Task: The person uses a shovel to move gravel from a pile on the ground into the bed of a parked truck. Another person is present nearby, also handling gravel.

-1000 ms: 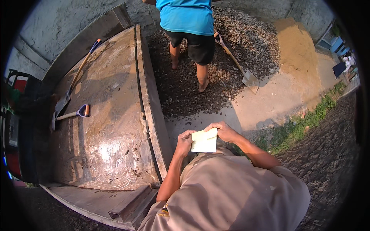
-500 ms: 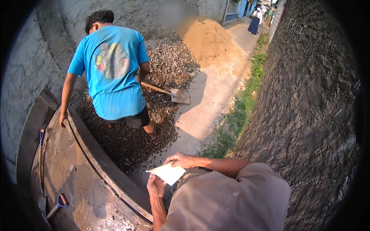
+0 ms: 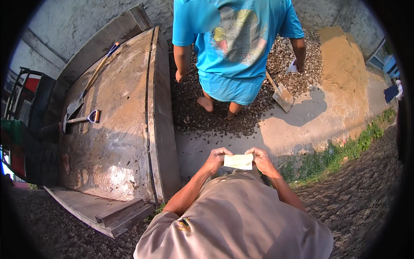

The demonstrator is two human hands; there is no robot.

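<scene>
A small pale yellow sheet of paper (image 3: pixel 238 162) is stretched flat in front of my body. Its left edge is pinched by my left hand (image 3: pixel 217 159), and my right hand (image 3: pixel 262 160) grips the right edge. Both hands have their fingers closed on the paper. Any marks on the sheet are too faint to make out.
Ahead, a barefoot person in a blue shirt (image 3: pixel 235 47) stands on gravel (image 3: pixel 306 52) beside a shovel (image 3: pixel 283 97). A truck bed (image 3: pixel 125 108) at left carries a long-handled shovel (image 3: pixel 88 82) and another tool (image 3: pixel 82 119). Sand (image 3: pixel 345 64) lies far right.
My view has swung left. The paper, earlier tilted, is now level and stretched between both hands. The person in blue has straightened up and no longer holds the shovel.
</scene>
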